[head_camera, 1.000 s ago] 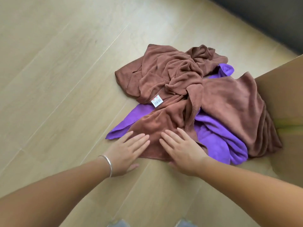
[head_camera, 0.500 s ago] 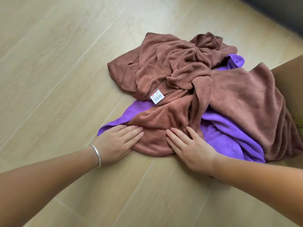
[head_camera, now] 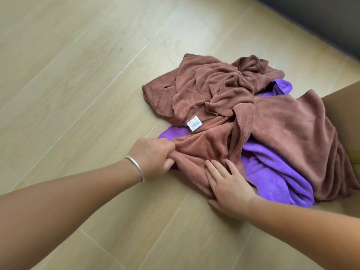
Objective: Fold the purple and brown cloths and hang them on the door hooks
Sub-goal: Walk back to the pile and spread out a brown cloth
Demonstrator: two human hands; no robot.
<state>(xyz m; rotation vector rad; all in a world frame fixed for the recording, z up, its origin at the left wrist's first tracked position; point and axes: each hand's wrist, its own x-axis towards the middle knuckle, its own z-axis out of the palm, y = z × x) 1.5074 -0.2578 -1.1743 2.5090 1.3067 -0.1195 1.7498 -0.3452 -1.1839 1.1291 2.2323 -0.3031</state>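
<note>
The left hand (head_camera: 153,156) gripped the brown cloth (head_camera: 243,106) at lower centre; the right hand (head_camera: 228,184) apparently pressed flat, purple cloth (head_camera: 272,168) beneath.

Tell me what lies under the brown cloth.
The purple cloth lies under the brown cloth, showing at its left, right and far edges. Its middle is covered, so anything else beneath cannot be seen. The left hand grips the brown cloth's near edge.
</note>
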